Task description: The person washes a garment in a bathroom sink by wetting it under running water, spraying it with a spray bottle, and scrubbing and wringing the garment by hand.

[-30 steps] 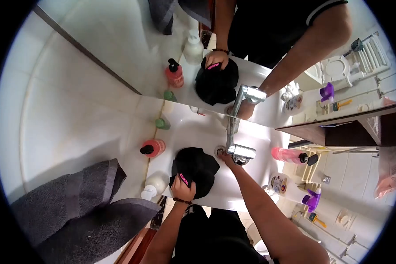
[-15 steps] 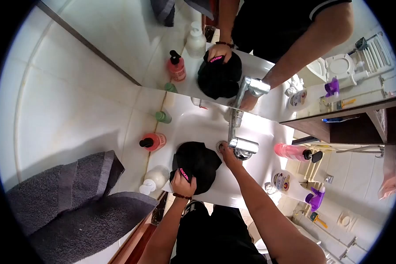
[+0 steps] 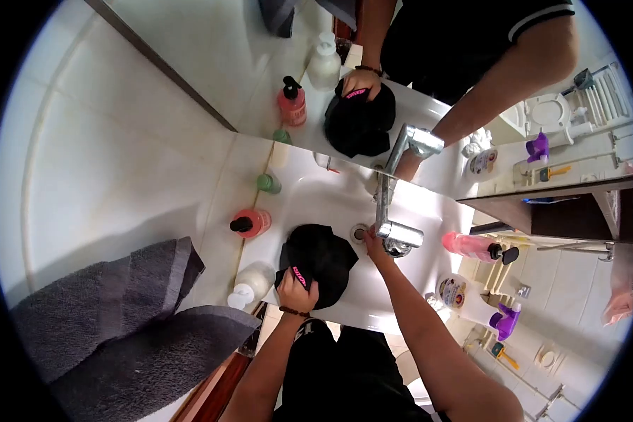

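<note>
A black cloth item [image 3: 323, 260] with pink lettering lies bunched at the left of the white sink [image 3: 362, 295]. My left hand [image 3: 297, 292], a beaded bracelet at its wrist, is closed on its lower left edge beside the lettering. Beneath the chrome faucet [image 3: 401, 233], my right hand [image 3: 375, 246] is near the round drain [image 3: 359, 233]. Its fingers are partly hidden by the faucet, and whether they hold anything is not visible. A mirror behind the sink repeats the hands, the black cloth and the faucet.
Left of the basin stand a green bottle [image 3: 269, 183], a red pump bottle [image 3: 252, 224] and a white pump bottle [image 3: 253, 283]. Grey towels [image 3: 119, 316] hang at lower left. On the right are a pink bottle [image 3: 471, 246], a labelled container [image 3: 452, 291] and a purple-topped spray bottle [image 3: 505, 321].
The view has shifted slightly. My right hand has moved off the drain a little, and the drain opening shows more. My left hand keeps its hold on the black cloth.
</note>
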A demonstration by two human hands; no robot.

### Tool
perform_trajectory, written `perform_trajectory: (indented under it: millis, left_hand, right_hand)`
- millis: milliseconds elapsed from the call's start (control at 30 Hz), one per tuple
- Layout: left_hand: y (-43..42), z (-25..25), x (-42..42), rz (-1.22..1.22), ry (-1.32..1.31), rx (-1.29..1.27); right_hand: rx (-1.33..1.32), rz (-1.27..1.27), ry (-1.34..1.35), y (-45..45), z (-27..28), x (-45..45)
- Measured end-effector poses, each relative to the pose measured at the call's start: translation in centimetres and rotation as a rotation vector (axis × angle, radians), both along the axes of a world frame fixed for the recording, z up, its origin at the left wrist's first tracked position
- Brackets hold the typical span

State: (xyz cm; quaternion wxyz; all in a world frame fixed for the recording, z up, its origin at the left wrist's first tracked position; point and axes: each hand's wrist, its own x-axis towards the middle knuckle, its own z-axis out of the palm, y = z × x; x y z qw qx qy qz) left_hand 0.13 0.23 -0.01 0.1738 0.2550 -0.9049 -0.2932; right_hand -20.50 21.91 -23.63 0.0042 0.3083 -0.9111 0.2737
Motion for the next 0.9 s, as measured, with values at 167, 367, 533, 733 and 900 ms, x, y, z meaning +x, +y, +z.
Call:
perform_trajectory:
  millis: [167, 367, 533, 733, 900]
  left_hand:
    - [0.0, 0.0, 0.2, 0.002, 0.004, -0.006]
    - [0.1, 0.4, 0.1, 0.023, -0.005, 0.007]
    - [-0.2, 0.1, -0.3, 0.007, 0.007, -0.018]
    - [0.0, 0.1, 0.1, -0.002, 0.003, -0.034]
    - [-0.1, 0.2, 0.0, 0.019, 0.020, -0.018]
  right_hand:
    - [-0.174, -0.280, -0.582, 0.8, -10.4, 0.2]
    - [-0.362, -0.359, -0.844, -0.8, -4.0, 0.0]
    - [-0.260, -0.469, -0.962, -2.7, 7.6, -1.3]
    - [-0.252, -0.519, -0.949, -2.6, 6.7, -1.1]
    - [-0.336, -0.431, -0.968, -2.0, 6.0, -0.9]
